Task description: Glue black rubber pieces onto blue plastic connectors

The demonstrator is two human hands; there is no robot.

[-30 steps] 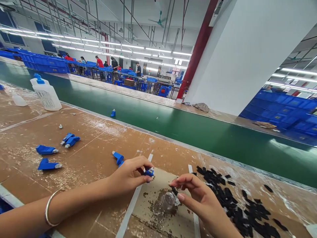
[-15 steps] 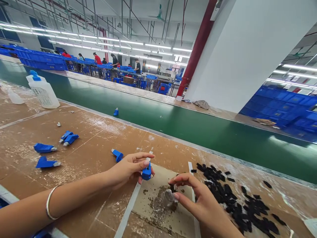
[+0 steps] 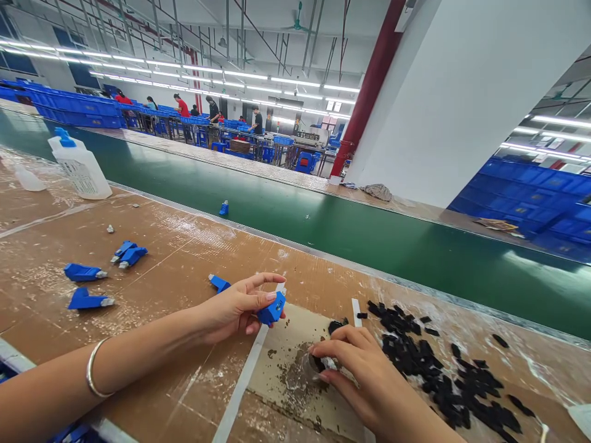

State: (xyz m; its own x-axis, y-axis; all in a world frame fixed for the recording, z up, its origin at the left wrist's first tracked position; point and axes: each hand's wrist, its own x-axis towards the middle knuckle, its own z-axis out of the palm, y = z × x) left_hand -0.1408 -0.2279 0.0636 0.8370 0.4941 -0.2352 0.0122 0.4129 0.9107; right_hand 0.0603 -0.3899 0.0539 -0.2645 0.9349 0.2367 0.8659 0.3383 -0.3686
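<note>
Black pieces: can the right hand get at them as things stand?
Likely yes: the right hand sits right beside the black pieces, and nothing visible lies between them.

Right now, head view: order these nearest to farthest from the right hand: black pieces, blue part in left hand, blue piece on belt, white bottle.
1. Black pieces, on the table, right.
2. Blue part, in the left hand.
3. Blue piece, on the green belt.
4. White bottle, far left.

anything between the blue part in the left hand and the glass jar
Nothing lies between the blue plastic part in the left hand and the small glass jar except pale cardboard; the right hand covers most of the jar.
</note>
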